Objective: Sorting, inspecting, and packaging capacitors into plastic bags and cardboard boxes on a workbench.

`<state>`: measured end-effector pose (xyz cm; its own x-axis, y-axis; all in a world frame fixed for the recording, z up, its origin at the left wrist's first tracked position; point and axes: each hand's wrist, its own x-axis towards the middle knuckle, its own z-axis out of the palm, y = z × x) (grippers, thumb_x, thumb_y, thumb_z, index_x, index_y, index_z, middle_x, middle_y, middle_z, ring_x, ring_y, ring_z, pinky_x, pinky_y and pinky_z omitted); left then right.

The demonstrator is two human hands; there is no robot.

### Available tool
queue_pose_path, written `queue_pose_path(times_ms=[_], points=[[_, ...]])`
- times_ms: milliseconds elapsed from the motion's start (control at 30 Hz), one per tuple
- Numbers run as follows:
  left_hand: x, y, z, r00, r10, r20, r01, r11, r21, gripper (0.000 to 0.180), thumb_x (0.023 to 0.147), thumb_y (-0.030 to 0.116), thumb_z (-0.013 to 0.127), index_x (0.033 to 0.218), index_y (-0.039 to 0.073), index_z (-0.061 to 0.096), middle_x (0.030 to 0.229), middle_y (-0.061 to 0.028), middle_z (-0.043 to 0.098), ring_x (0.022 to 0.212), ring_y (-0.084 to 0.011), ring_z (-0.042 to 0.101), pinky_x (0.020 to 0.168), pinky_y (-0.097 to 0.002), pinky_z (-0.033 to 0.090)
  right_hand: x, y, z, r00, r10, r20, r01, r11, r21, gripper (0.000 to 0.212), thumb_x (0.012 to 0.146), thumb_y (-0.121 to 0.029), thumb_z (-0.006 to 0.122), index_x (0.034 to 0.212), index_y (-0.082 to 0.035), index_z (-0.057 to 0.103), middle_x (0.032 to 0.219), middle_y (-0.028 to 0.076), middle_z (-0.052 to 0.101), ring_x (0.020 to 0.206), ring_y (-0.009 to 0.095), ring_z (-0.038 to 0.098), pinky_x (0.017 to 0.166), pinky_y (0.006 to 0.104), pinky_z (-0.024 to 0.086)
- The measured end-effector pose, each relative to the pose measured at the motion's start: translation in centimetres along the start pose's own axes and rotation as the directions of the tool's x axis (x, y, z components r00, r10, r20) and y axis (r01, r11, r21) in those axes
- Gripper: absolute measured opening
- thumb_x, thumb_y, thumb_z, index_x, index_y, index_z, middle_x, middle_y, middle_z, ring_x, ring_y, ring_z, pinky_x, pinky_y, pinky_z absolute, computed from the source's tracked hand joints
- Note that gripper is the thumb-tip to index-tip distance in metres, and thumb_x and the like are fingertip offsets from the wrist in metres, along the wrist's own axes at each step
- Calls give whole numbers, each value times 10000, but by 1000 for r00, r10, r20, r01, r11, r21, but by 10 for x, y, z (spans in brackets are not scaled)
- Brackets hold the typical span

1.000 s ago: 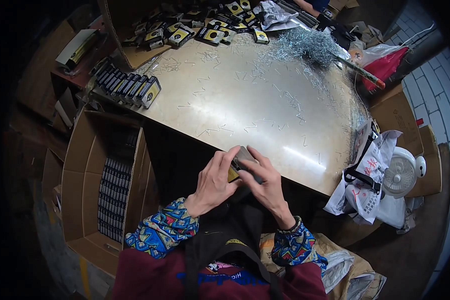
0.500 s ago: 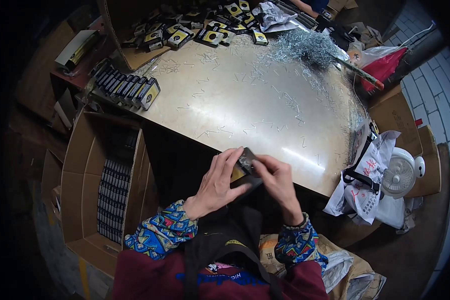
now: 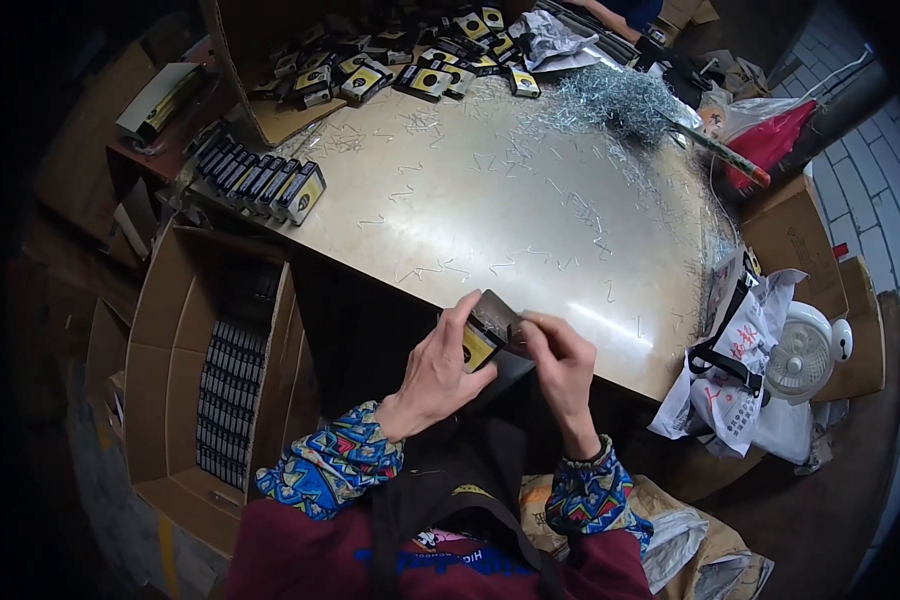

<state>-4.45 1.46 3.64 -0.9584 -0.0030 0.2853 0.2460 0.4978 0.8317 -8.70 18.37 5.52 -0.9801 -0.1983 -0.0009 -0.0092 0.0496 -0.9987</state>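
Black-and-yellow packet [image 3: 486,338] between hands

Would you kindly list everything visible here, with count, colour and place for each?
small box: one, black with yellow label, held in both hands at the table's near edge
row of boxes: several, black and yellow, table's left edge
loose boxes: many, black and yellow, far end
metal clips: a silvery heap, far right, strays scattered across the table
table: one, shiny metal
cardboard carton: one, brown, on the floor at left, with packed boxes
fan: one, white, right
bags: white, beside the fan
left hand: grips the small box
right hand: pinches its top
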Motion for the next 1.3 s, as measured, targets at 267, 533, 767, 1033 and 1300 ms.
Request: queue_pose_path(times_ms=[267,533,767,1033,1300], points=[[0,-3,5,996,56,-67,-57,998,-12,732,710,96,778,1307,78,355,1206,-192,520,1005,-400,610,796,-429,543,-10,10,17,892,-450,-52,423,868,-260,327,839,14,690,1162,20,644,1285,188,591,1026,195,655,776,275,555],[-3,-7,2,997,75,-23,-71,988,139,709,706,93,761,1292,44,365,1147,-202,551,945,-415,615,759,-429,527,-16,12,27,985,-171,32,174,964,-200,288,870,-55,683,1143,30,649,1162,201,654,970,210,671,809,296,548],[-2,1,3,999,-45,-26,49,986,159,636,720,78,722,1253,1,383,1003,-215,571,937,-434,595,762,-460,503,-19,8,36,997,-52,-65,50,998,-32,218,883,-53,681,1071,58,687,971,114,722,855,87,642,743,223,520],[-6,-7,-1,999,40,6,-41,987,158,701,668,48,736,1259,-7,364,1049,-205,509,972,-399,554,772,-451,490,-17,5,35,995,19,-100,-20,1000,-8,206,872,-31,691,1061,49,701,907,56,718,806,65,624,731,195,501],[-5,-12,0,999,-40,37,35,991,126,584,719,72,720,1199,-2,394,1074,-195,502,981,-397,559,744,-450,493,-21,9,44,933,-358,-29,318,859,-401,183,857,3,680,1037,33,696,964,121,720,807,108,657,707,230,523]])
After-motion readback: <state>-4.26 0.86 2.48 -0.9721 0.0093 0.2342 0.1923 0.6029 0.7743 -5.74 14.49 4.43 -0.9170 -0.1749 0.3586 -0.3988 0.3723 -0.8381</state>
